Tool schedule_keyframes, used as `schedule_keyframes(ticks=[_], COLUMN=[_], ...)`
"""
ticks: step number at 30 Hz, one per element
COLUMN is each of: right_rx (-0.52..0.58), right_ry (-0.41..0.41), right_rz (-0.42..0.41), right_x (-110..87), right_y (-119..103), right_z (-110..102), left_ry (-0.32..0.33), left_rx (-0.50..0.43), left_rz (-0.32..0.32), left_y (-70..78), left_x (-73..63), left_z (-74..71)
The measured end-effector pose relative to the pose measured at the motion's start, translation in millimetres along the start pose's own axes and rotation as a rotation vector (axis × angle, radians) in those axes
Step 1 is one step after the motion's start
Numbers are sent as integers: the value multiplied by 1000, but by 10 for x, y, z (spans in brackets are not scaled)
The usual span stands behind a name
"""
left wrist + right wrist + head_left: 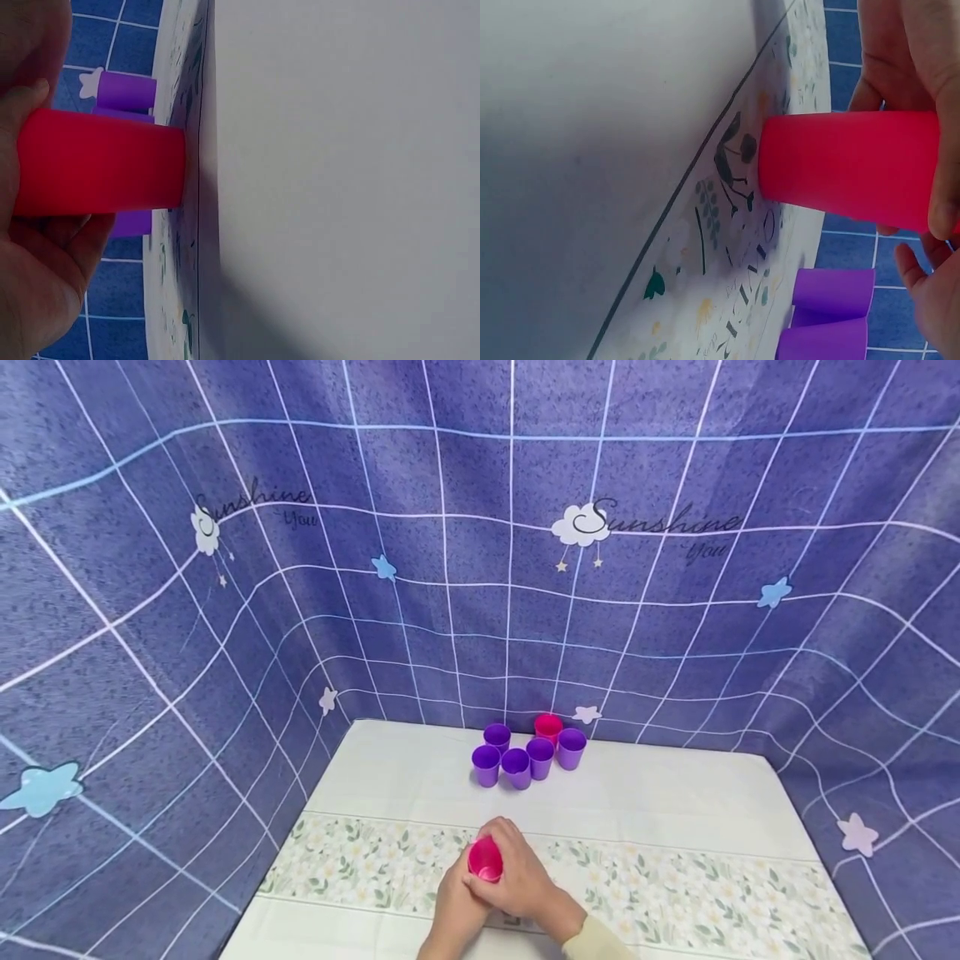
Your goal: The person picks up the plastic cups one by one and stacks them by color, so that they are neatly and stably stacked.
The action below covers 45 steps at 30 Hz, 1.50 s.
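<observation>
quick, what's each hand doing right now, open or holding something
Left hand: holding the pink cup, fingers around its side.
Right hand: holding the same cup, fingers around it too.

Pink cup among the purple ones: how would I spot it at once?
Find the far edge of the white table, against the blue backdrop. Five purple cups cluster there; the pink cup stands behind the rightmost two. The left hand and right hand hold a similar cup, but in this group, only this one isn't purple.
</observation>
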State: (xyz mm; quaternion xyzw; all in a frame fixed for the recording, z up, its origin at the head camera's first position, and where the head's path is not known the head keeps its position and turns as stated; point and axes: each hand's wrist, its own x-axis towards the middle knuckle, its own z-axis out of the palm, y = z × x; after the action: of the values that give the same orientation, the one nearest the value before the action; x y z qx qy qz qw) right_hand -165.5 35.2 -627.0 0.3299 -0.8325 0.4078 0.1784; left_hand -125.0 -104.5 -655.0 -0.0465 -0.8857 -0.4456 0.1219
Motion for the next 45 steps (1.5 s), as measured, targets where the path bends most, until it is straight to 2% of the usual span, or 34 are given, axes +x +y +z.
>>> schedule_keyframes(ticks=[5, 10, 16, 24, 30, 36, 45], right_rx=[82, 81, 74, -20, -74, -118, -168], right_ry=[7, 18, 95, 133, 165, 156, 159], right_rz=[-12, 60, 118, 168, 194, 209, 290], right_x=[-4, 24, 81, 229, 385, 537, 751], right_y=[17, 62, 173, 334, 509, 710, 995], right_z=[1, -19, -80, -176, -284, -404, -620], left_ry=[7, 6, 20, 73, 106, 115, 110], left_rx=[11, 0, 3, 29, 40, 53, 35], left_rz=[8, -46, -78, -29, -44, -45, -41], left_y=[-16, -20, -4, -4, -6, -14, 44], left_x=[-12, -14, -32, -62, -68, -39, -37], left_z=[21, 57, 49, 63, 87, 82, 72])
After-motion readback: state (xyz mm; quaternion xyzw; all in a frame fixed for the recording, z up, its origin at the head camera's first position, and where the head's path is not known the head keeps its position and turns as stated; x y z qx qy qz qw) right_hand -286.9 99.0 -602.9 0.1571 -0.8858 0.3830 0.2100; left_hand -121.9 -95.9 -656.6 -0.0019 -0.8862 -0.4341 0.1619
